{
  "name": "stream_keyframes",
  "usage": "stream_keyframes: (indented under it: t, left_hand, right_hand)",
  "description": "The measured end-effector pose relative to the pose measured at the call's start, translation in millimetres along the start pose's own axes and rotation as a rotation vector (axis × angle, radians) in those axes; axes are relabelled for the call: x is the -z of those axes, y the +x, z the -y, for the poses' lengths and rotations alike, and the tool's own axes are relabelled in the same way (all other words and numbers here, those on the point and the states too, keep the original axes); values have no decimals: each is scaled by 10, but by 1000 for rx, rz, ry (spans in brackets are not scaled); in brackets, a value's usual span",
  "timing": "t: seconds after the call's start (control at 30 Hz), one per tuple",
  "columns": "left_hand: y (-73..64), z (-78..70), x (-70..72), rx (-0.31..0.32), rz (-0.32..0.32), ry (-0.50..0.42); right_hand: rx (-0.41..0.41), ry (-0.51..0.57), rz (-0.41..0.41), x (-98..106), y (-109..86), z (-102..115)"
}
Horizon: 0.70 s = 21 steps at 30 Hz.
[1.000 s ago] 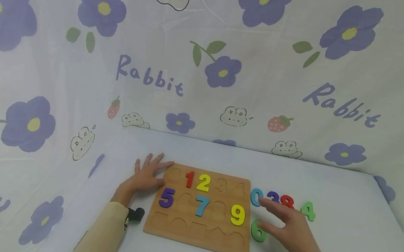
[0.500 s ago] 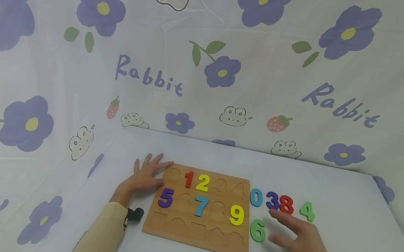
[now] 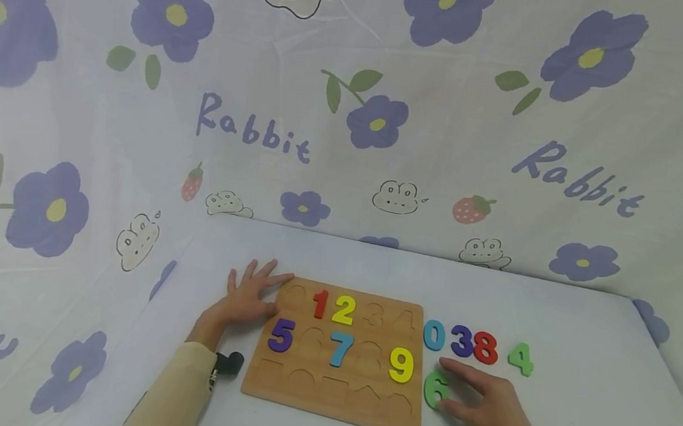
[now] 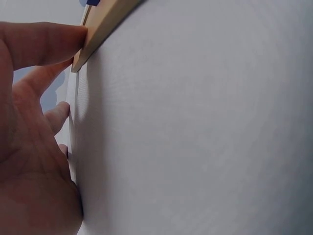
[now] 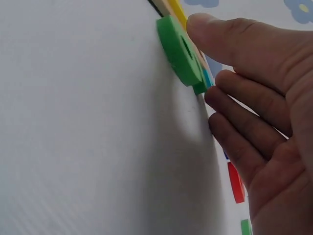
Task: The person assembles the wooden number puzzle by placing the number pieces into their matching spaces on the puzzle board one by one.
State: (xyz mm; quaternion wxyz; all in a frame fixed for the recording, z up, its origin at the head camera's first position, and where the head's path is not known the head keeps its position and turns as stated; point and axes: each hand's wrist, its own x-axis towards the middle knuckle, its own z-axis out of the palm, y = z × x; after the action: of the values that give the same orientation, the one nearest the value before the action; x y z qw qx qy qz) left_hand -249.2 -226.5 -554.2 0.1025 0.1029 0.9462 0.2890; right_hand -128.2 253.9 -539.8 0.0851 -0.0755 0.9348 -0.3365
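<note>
A wooden number board (image 3: 287, 396) lies on the white table. My left hand (image 3: 244, 300) rests at its upper left corner, fingers spread, with thumb and index finger touching the edge. In the left wrist view the thumb (image 4: 46, 43) is against the board's side. Just right of the board lies a green number 6 (image 3: 428, 390). My right hand (image 3: 492, 400) is over its right side, thumb and index finger apart. In the right wrist view, the green 6 (image 5: 178, 54) lies beyond the fingertips, the thumb close to it.
Right of the board lie a blue 0 (image 3: 434, 323), purple 3 (image 3: 459, 347), red 8 (image 3: 484, 359) and green 4 (image 3: 520, 363). Red 1 (image 3: 320, 305), yellow 2 (image 3: 343, 319), purple 5 (image 3: 279, 344), blue 7 (image 3: 339, 357) and yellow 9 (image 3: 401, 375) sit on the board. A flowered cloth (image 3: 345, 166) hangs behind.
My right hand moves right off the 0 and 3, then back left and down to the green 6. My left hand and the board stay in place.
</note>
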Motion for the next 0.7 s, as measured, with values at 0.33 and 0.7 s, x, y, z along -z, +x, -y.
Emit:
stream_keyframes:
  t: [0.33, 0.7]
  left_hand:
    - [-2, 7, 15, 0, 4, -1]
    - [6, 23, 1, -3, -6, 20]
  right_hand:
    - [-43, -17, 5, -77, -10, 40]
    - [-43, -22, 0, -108, -34, 44]
